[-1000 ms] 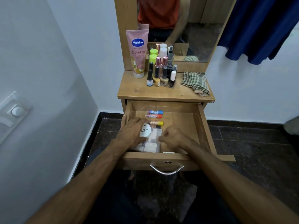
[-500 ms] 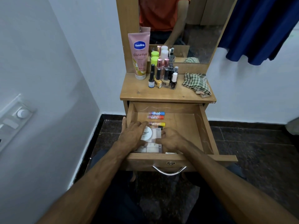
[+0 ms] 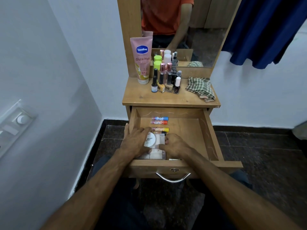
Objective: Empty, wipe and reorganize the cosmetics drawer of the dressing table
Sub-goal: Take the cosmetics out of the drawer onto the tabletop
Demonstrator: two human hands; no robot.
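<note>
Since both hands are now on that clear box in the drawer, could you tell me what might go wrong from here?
1. The round white nail polish remover tub lies on top of the clear plastic box; if the left hand and right hand tilt the box, the tub may slide off.
2. The lip balm tubes lie loose behind the box and could roll if nudged.
3. The nail polish bottles stand crowded on the tabletop; setting the box beside them might topple some.

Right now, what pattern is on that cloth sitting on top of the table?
The cloth is checked, green and cream; the head view shows it best.
</note>
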